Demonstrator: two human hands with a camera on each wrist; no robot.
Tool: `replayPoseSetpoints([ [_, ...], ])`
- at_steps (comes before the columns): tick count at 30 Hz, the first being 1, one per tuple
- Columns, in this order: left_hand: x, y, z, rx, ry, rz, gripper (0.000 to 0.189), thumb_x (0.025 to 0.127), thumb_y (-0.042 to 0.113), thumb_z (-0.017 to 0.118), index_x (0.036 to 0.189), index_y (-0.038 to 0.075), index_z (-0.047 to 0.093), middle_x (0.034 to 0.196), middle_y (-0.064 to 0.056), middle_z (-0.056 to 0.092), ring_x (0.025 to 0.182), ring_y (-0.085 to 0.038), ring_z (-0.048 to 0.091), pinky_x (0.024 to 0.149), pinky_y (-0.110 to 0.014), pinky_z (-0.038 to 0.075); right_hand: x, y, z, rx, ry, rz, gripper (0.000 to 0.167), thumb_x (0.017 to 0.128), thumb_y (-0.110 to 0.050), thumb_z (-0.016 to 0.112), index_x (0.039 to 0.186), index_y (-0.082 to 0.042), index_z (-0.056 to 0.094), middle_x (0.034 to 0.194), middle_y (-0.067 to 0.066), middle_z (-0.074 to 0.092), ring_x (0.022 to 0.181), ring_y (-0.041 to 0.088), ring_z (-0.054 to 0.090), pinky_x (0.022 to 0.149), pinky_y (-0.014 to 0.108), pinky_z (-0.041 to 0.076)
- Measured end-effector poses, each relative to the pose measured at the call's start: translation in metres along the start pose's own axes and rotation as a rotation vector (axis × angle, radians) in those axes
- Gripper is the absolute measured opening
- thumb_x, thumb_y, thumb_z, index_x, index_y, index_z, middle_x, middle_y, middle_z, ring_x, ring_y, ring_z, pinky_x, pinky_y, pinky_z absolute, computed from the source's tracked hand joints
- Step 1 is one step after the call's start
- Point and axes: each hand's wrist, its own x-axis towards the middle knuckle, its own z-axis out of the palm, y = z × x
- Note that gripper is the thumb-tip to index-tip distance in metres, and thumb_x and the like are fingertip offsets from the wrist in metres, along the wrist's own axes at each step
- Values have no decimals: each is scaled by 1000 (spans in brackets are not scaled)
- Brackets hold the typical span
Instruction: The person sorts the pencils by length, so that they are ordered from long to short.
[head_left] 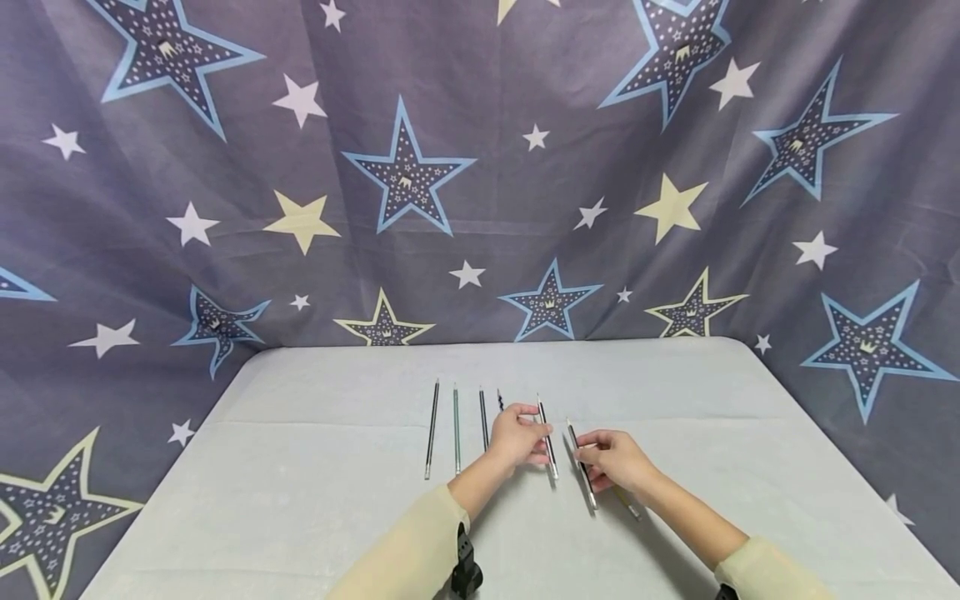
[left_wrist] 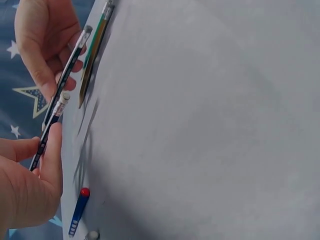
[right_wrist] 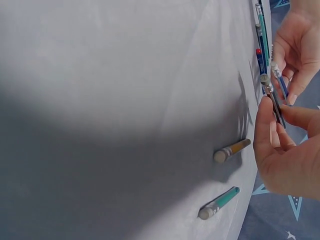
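Note:
My left hand [head_left: 519,437] pinches a dark pencil with a white eraser end [head_left: 551,457], held slantwise over the table. To its right, my right hand [head_left: 617,460] grips another dark pencil [head_left: 587,483] between thumb and fingers, eraser end toward me. The two pencils are close together, and they overlap in the left wrist view. Beneath the right hand a yellow pencil [head_left: 627,504] lies on the table, partly hidden in the head view. Beside it, a green pencil [right_wrist: 220,204] shows in the right wrist view.
Left of the hands lie a black pencil [head_left: 432,429], a green pencil [head_left: 456,425], a dark pencil [head_left: 483,412] and a patterned pencil [head_left: 500,400], partly covered by the left hand. A blue pencil with a red end [left_wrist: 78,212] shows below. A star-printed curtain [head_left: 480,208] hangs behind the white table [head_left: 300,517].

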Motion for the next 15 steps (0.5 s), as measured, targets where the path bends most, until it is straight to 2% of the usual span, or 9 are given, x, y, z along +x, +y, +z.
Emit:
replayPoseSetpoints([
  [7,4,-1,-6,23,43,-14,38,82,0,65,118,-1,52,89,-10,57,59,-12,56,57,-33,61,2,-1,1,0,-13,-3,32,89,-8,57,116,8,56,79,8,60,57,11,54,52,29,57],
  [15,9,-7,-13,18,50,-2,39,82,-2,64,118,-3,51,87,-10,56,56,-11,54,53,-31,60,4,0,3,1,-5,3,30,88,-8,58,114,7,57,78,7,59,57,12,54,52,29,58],
])
